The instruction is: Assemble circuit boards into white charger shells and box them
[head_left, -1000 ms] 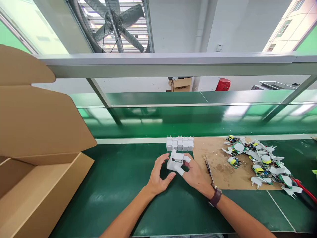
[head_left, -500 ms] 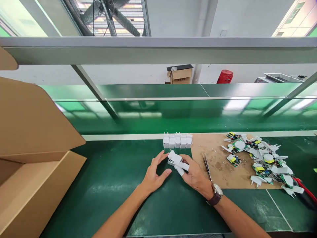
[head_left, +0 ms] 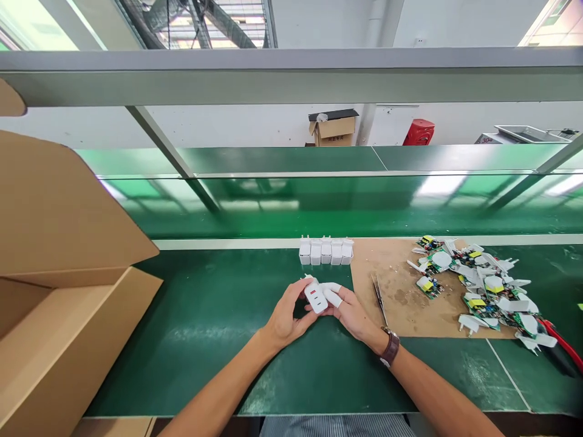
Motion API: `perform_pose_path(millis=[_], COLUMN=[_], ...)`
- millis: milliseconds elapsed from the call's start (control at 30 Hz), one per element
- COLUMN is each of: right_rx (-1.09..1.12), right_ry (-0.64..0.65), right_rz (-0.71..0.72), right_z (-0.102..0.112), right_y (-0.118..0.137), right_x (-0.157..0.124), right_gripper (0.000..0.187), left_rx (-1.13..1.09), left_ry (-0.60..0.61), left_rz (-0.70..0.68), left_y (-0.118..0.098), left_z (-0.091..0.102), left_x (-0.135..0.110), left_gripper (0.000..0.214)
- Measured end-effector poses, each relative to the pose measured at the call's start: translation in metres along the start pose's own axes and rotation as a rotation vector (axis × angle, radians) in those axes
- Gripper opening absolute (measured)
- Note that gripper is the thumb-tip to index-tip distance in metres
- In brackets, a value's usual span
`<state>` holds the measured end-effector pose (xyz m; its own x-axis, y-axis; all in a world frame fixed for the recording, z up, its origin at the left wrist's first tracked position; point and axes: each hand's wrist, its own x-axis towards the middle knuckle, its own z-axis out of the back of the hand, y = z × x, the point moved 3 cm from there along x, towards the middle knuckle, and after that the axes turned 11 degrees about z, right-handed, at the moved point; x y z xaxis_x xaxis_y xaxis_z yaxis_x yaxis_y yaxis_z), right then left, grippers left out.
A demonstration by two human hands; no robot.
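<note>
Between both hands is a white USB charger, its face with several port slots turned up toward me. My left hand grips its left side with thumb and fingers. My right hand, with white covers on two fingers and a watch at the wrist, holds its right side. Just beyond, a row of several white charger housings stands at the back of the green table. Tweezers lie to the right of my right hand, on a brown cardboard sheet.
A heap of circuit boards with white plastic parts covers the sheet's right side. Red-handled pliers lie at the right edge. A large open cardboard box stands at left. A metal rail crosses above the green table.
My left hand has closed onto the charger, which the right hand alone held before. The charger has turned so its port face shows. The camera view has tilted slightly down.
</note>
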<state>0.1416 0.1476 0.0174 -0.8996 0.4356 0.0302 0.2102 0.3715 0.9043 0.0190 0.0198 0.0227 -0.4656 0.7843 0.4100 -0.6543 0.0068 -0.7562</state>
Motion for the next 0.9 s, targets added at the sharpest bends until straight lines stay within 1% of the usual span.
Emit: perform_pose_path(millis=[100, 233, 433, 567, 767, 900], right_rx=[0.078, 0.049, 0.062, 0.072, 0.047, 0.042], right_ry=[0.025, 0.018, 0.033, 0.035, 0.023, 0.022], right_rz=[-0.027, -0.046, -0.04, -0.036, -0.032, -0.038], right_z=[-0.005, -0.006, -0.005, -0.005, -0.005, -0.005], right_y=[0.001, -0.001, -0.001, -0.002, -0.002, -0.001], right_x=[-0.001, -0.001, -0.002, -0.002, -0.002, -0.002], right_gripper=[0.046, 0.047, 0.044, 0.042, 0.045, 0.046], left_rx=[0.001, -0.006, -0.025, -0.018, -0.015, -0.015], left_ry=[-0.009, -0.063, -0.087, -0.089, -0.09, -0.073], left_rz=[-0.053, -0.153, -0.184, -0.179, -0.231, -0.229], left_y=[-0.003, -0.007, -0.011, -0.012, -0.012, -0.012], left_z=[0.0, 0.002, 0.004, 0.005, 0.004, 0.004], left_x=[0.0, 0.003, 0.006, 0.006, 0.005, 0.005], left_gripper=[0.069, 0.076, 0.079, 0.077, 0.086, 0.086])
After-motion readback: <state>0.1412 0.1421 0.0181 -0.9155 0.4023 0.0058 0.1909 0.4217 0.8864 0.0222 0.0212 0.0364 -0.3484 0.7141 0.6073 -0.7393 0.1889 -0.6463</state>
